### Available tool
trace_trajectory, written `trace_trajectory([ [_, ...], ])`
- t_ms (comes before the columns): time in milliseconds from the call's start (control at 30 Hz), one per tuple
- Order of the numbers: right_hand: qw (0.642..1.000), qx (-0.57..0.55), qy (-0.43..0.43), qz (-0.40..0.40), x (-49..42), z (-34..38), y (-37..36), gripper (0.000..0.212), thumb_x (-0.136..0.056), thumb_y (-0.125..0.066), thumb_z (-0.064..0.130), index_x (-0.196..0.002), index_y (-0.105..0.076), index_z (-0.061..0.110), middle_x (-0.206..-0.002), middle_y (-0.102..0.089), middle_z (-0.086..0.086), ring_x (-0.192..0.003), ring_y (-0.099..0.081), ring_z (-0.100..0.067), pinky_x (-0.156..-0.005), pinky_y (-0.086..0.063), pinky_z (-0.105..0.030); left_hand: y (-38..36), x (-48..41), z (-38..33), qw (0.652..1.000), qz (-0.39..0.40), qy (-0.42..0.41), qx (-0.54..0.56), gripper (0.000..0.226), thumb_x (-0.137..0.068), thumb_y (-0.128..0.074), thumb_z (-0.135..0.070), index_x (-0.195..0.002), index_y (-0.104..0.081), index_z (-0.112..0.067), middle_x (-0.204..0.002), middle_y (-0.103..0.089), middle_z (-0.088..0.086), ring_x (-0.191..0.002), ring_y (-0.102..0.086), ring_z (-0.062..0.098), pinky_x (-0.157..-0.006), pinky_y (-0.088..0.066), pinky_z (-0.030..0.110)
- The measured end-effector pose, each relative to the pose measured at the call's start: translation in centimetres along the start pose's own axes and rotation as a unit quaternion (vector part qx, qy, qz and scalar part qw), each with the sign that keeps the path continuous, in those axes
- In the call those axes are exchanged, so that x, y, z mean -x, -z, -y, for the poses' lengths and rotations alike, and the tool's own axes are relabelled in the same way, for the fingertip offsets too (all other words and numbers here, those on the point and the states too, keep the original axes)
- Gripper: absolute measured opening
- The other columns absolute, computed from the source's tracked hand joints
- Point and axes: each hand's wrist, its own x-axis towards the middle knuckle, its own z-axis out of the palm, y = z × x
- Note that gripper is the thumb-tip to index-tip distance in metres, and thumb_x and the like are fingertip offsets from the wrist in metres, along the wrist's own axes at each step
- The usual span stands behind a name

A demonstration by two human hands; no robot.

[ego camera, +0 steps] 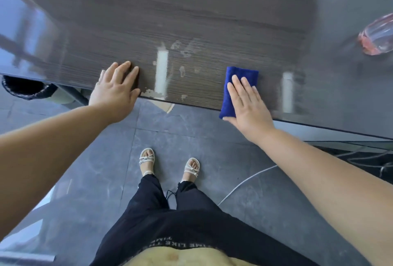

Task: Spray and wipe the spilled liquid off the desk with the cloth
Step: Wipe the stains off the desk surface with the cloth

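Note:
A folded blue cloth lies at the front edge of the dark wood-grain desk. My right hand presses flat on the cloth with straight fingers. My left hand rests flat on the desk's front edge, to the left, fingers spread. Between the two hands the desk surface shows pale wet-looking patches and streaks. A clear spray bottle with pink liquid lies blurred at the far right of the desk, well away from both hands.
A dark bin stands under the desk's left end. My feet in white sandals stand on grey floor tiles. A white cable runs across the floor at the right, near a dark patterned mat.

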Motion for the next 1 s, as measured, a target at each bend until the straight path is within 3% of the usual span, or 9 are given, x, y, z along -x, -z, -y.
trace_trajectory([
  [67, 1.0, -0.017, 0.013, -0.007, -2.7, 4.0, -0.1, 0.097, -0.067, -0.08, 0.038, -0.143, -0.031, 0.002, -0.149, -0.033, -0.019, -0.135, -0.033, -0.039, -0.109, -0.023, -0.048, 0.3, -0.1, -0.1, 1.0, 0.013, -0.001, -0.002, 0.058, -0.097, -0.04, -0.034, -0.15, -0.021, -0.017, -0.157, -0.014, 0.006, -0.143, -0.006, 0.03, -0.116, -0.015, 0.047],
  [200, 0.998, -0.04, 0.038, 0.041, -6.9, 10.4, -0.1, 0.086, -0.092, -0.052, 0.042, -0.149, 0.003, 0.01, -0.158, 0.004, -0.009, -0.145, 0.003, -0.028, -0.115, 0.006, -0.038, 1.8, -0.9, 0.4, 0.998, 0.053, -0.006, -0.013, 0.058, -0.098, -0.038, -0.037, -0.151, -0.017, -0.023, -0.158, -0.011, 0.0, -0.144, -0.005, 0.026, -0.117, -0.015, 0.04],
  [267, 0.997, -0.013, 0.07, 0.039, -7.2, 10.2, 0.2, 0.085, -0.092, -0.053, 0.04, -0.149, 0.002, 0.01, -0.158, 0.002, -0.009, -0.146, 0.0, -0.028, -0.116, 0.002, -0.038, 2.4, -1.0, 0.7, 0.997, 0.072, -0.02, -0.025, 0.058, -0.099, -0.037, -0.038, -0.151, -0.015, -0.025, -0.158, -0.008, -0.002, -0.144, -0.005, 0.025, -0.117, -0.012, 0.037],
  [400, 0.989, 0.045, 0.14, 0.011, -4.4, 4.6, 0.4, 0.096, -0.067, -0.081, 0.034, -0.143, -0.03, 0.006, -0.147, -0.039, -0.014, -0.133, -0.04, -0.033, -0.107, -0.032, -0.046, 2.3, -0.9, 0.9, 0.995, 0.087, -0.024, -0.031, 0.061, -0.098, -0.036, -0.038, -0.151, -0.009, -0.026, -0.158, -0.003, -0.004, -0.144, -0.001, 0.023, -0.117, -0.016, 0.038],
  [533, 0.994, 0.028, 0.102, 0.022, -2.4, 2.0, 0.7, 0.102, -0.065, -0.08, 0.04, -0.142, -0.023, 0.005, -0.147, -0.035, -0.018, -0.136, -0.027, -0.032, -0.112, -0.023, -0.044, 2.3, -1.1, 1.0, 0.992, 0.111, -0.032, -0.059, 0.063, -0.099, -0.033, -0.037, -0.151, -0.001, -0.024, -0.158, 0.002, -0.001, -0.144, 0.001, 0.026, -0.117, -0.016, 0.039],
  [667, 0.997, 0.018, 0.066, 0.032, -5.5, 6.1, 0.8, 0.094, -0.075, -0.054, 0.058, -0.144, -0.024, 0.003, -0.15, -0.029, -0.021, -0.137, -0.028, -0.038, -0.109, -0.022, -0.048, 2.8, -1.1, 0.8, 0.99, 0.124, -0.029, -0.052, 0.064, -0.099, -0.034, -0.038, -0.151, 0.002, -0.027, -0.158, 0.004, -0.005, -0.144, 0.003, 0.024, -0.115, -0.017, 0.038],
  [833, 0.994, -0.013, 0.087, 0.061, -11.0, 14.3, 0.6, 0.093, -0.088, -0.05, 0.055, -0.15, 0.003, 0.011, -0.158, 0.006, -0.009, -0.145, 0.005, -0.027, -0.116, 0.005, -0.038, 3.0, -1.0, 0.6, 0.989, 0.124, -0.032, -0.076, 0.068, -0.098, -0.036, -0.035, -0.151, 0.004, -0.022, -0.158, 0.005, -0.001, -0.144, 0.003, 0.027, -0.116, -0.01, 0.035],
  [900, 0.995, -0.014, 0.09, 0.043, -11.6, 15.6, 0.2, 0.091, -0.087, -0.053, 0.053, -0.15, -0.004, 0.01, -0.158, -0.001, -0.009, -0.146, -0.002, -0.027, -0.116, -0.001, -0.039, 2.9, -1.0, 0.6, 0.989, 0.124, -0.029, -0.076, 0.069, -0.097, -0.037, -0.033, -0.151, 0.005, -0.021, -0.158, 0.005, 0.0, -0.144, 0.003, 0.027, -0.116, -0.009, 0.035],
  [1000, 0.991, 0.01, 0.134, -0.012, -10.3, 13.5, -0.1, 0.091, -0.075, -0.071, 0.046, -0.145, -0.029, 0.006, -0.151, -0.03, -0.013, -0.139, -0.03, -0.031, -0.112, -0.023, -0.042, 3.0, -1.1, 0.8, 0.99, 0.123, -0.039, -0.06, 0.067, -0.097, -0.037, -0.031, -0.151, 0.001, -0.02, -0.158, 0.003, -0.002, -0.144, 0.001, 0.027, -0.117, -0.01, 0.034],
])
